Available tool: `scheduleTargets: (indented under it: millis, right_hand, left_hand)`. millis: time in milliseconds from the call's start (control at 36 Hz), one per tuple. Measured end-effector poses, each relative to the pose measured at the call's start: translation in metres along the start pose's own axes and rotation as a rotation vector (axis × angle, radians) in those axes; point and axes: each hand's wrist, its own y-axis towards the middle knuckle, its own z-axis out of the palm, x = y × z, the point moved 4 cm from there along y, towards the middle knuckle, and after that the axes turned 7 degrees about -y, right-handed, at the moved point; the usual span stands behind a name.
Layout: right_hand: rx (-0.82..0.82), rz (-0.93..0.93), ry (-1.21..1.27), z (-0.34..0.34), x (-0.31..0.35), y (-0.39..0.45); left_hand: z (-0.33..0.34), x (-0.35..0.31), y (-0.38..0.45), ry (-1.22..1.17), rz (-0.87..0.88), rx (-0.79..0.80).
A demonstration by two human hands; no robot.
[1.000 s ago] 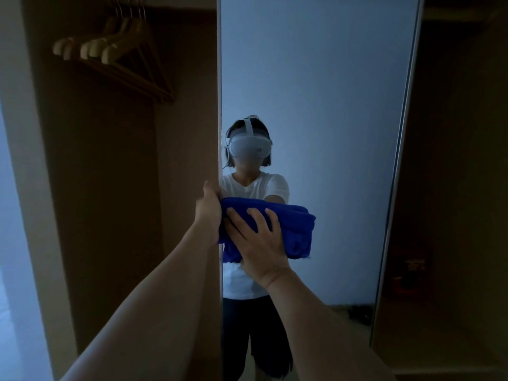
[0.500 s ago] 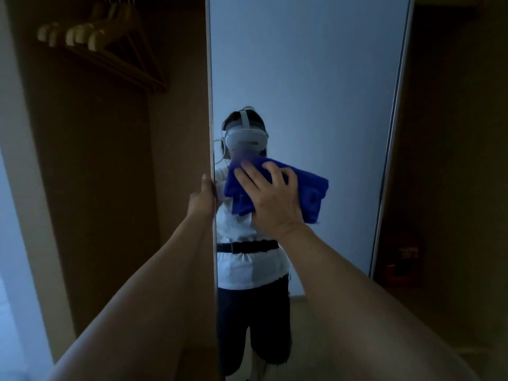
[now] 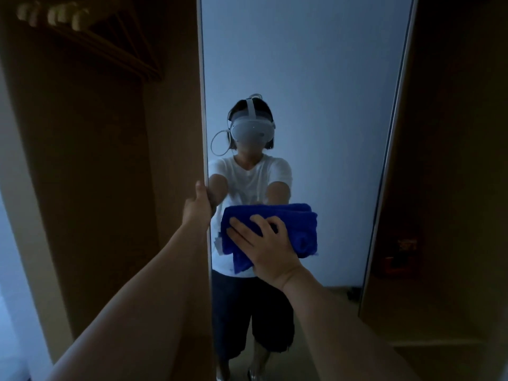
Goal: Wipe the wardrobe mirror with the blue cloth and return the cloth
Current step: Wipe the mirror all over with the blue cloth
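Mirror, tall on the wardrobe door, takes the blue cloth low on its glass, pressed flat there. Right hand spreads its fingers across the cloth. Left hand grips the mirror's left edge. Hangers hang left of the mirror.

I see the tall wardrobe mirror standing upright on its door, framed by a pale edge. The blue cloth, folded and bunched, lies flat against the glass at its lower middle.
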Motion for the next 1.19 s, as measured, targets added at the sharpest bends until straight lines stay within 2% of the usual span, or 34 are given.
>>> scheduleTargets:
  millis: [111,250,389,611,750,889,972,1028,1083,1194]
  right_hand:
    - [-0.017,-0.084,-0.065,-0.006,-0.012,0.005]
    - [-0.078,0.084,-0.071,-0.027,-0.062,0.031]
    - [-0.140,0.154,-0.033,-0.043,-0.106,0.048]
    - [-0.156,0.289,0.074,-0.034,-0.092,0.031]
    - [-0.072,0.220,0.091,-0.018,-0.074,0.002]
    - [-0.063,0.150,0.076,-0.016,-0.074,-0.012]
    - [-0.067,0.117,0.053,-0.021,-0.086,-0.010]
    - [-0.103,0.186,0.054,-0.027,-0.101,-0.005]
    - [-0.128,0.277,0.055,-0.032,-0.117,0.001]
    - [-0.122,0.434,0.060,-0.036,-0.146,0.010]
  left_hand:
    - [0.004,0.001,0.000,0.025,0.021,-0.035]
    - [0.008,0.002,-0.004,0.043,0.040,-0.042]
    - [0.010,0.005,-0.003,0.010,0.043,-0.063]
    - [0.010,0.007,0.000,-0.010,0.031,-0.119]
    - [0.012,0.008,0.007,-0.040,0.027,-0.128]
    - [0.016,0.009,0.012,-0.104,-0.100,-0.154]
    - [0.016,0.008,0.013,-0.093,-0.059,-0.171]
    - [0.013,0.011,0.014,-0.049,-0.030,-0.190]
    - [0.017,0.012,0.015,-0.137,-0.019,-0.137]
    - [0.015,0.011,0.011,-0.037,0.019,-0.217]
